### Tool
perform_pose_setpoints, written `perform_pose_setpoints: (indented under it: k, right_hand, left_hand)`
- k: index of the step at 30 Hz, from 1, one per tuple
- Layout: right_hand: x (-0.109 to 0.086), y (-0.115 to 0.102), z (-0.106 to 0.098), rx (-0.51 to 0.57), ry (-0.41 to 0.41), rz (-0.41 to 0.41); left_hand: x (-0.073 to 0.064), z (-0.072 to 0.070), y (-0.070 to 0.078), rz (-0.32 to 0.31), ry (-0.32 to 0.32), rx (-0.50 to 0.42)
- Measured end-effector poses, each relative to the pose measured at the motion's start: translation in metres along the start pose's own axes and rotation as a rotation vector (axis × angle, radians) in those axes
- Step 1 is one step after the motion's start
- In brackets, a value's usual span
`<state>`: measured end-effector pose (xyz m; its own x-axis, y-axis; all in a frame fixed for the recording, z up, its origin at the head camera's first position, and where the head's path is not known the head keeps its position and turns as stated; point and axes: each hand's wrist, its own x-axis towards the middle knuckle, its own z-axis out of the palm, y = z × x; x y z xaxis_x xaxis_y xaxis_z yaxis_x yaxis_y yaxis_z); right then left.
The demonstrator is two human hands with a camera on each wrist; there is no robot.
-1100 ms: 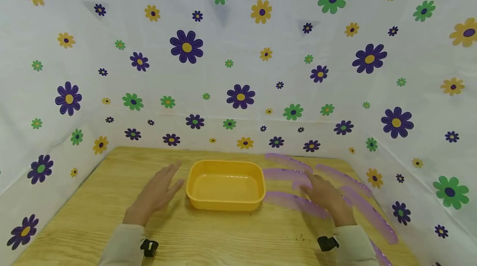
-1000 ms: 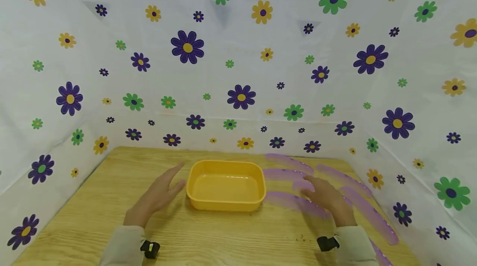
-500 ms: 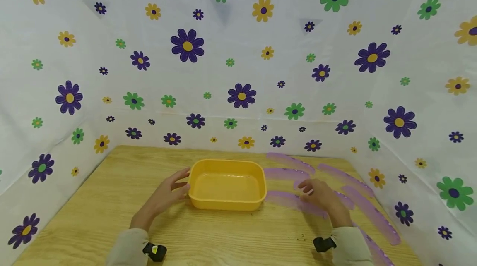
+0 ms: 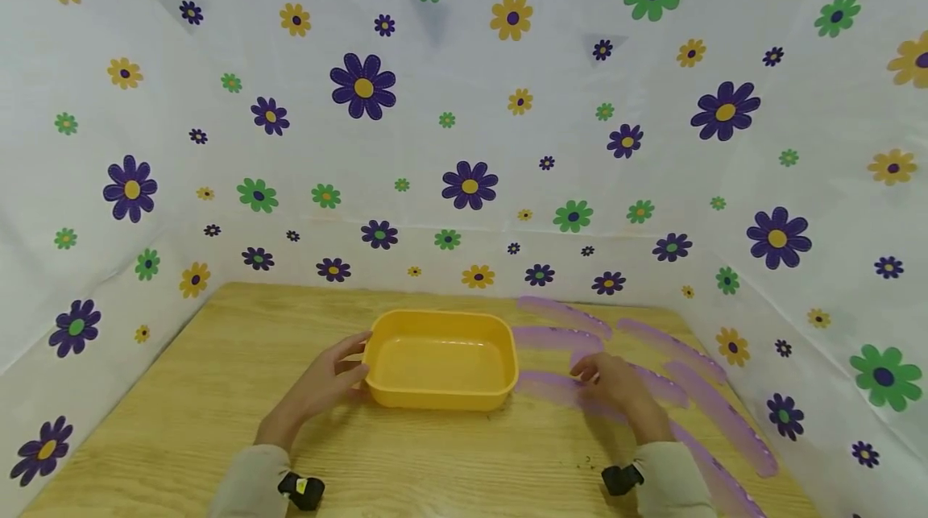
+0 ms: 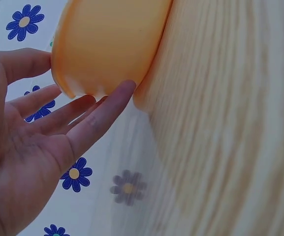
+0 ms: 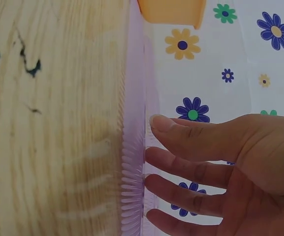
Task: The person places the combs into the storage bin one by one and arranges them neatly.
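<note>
A yellow plastic basin point(image 4: 444, 401) stands on the wooden table. My left hand point(image 4: 322, 385) is at its left end; in the left wrist view the thumb meets the rim and long, loosely bent fingers point(image 5: 100, 115) reach the end wall. Nothing is gripped there. To the basin's right lie several translucent purple combs point(image 4: 725, 417), curved, with finely ribbed teeth. My right hand point(image 4: 616, 385) hovers over the nearer ones, fingers relaxed and thumb apart. In the right wrist view the fingertips come right up to a purple comb point(image 6: 134, 108), with nothing pinched between them.
A white sheet with printed flowers point(image 4: 470, 186) hangs behind the table point(image 4: 435, 470) and along both sides. Small dark marks point(image 4: 587, 460) show on the wood near the right wrist. A black strap sits on each wrist.
The left hand has moved right until its fingers reach the basin's end. The right hand has shifted slightly left and toward me, its fingers bending more. Basin and combs keep their places.
</note>
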<state>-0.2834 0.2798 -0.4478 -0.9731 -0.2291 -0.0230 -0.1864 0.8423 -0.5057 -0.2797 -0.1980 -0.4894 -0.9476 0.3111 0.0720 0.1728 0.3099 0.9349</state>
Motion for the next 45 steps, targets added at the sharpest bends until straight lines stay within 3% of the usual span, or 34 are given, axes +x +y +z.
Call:
perform_pose_setpoints:
  k: [6, 17, 27, 36, 45]
  right_hand:
    - [0.000, 0.000, 0.005, -0.037, 0.005, 0.012]
    - [0.004, 0.003, 0.009, -0.111, 0.016, 0.018]
    - [0.003, 0.006, 0.010, -0.083, 0.016, -0.011]
    - [0.001, 0.009, 0.008, -0.041, 0.018, -0.023]
    - [0.000, 0.014, 0.002, 0.019, 0.002, -0.138]
  left_hand:
    - [-0.002, 0.000, -0.001, 0.012, -0.001, -0.006]
    - [0.000, 0.005, 0.003, -0.035, 0.017, 0.030]
    - [-0.002, 0.005, 0.005, -0.015, -0.003, 0.029]
    - [-0.003, 0.006, 0.004, -0.045, 0.014, 0.021]
    - [0.000, 0.006, 0.004, -0.050, 0.015, 0.003]
